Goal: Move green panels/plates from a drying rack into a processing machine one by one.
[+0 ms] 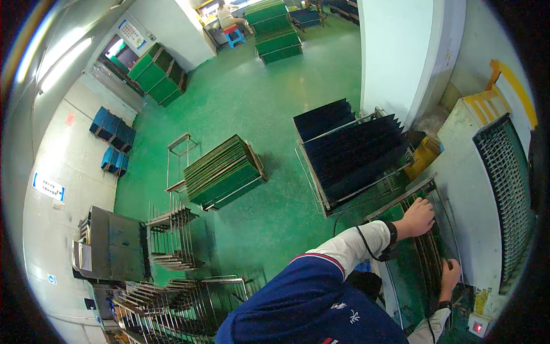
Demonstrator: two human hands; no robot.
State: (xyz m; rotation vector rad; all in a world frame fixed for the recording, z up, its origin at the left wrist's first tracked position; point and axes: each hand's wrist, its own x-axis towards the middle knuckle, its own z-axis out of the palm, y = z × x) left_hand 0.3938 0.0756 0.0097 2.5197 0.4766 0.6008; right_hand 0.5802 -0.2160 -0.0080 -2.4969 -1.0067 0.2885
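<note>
To my right, several thin green panels (425, 258) with brownish edges stand upright in a metal rack (396, 202). My left hand (418, 218) reaches across to the far end of the row, fingers curled over the panel edges. Closer to me, my right hand (450, 277) is closed at the near end of the same panels, beside the machine. Which single panel each hand grips cannot be made out. A dark band and a cord circle my left wrist; my right wrist also carries a dark band.
A machine with a mesh-covered opening (504, 195) stands close on the right. Ahead is a rack of dark panels (358, 155); further left, a cart of green panels (223, 175). Bare metal racks (172, 238) stand at lower left. A person (227, 16) sits far back.
</note>
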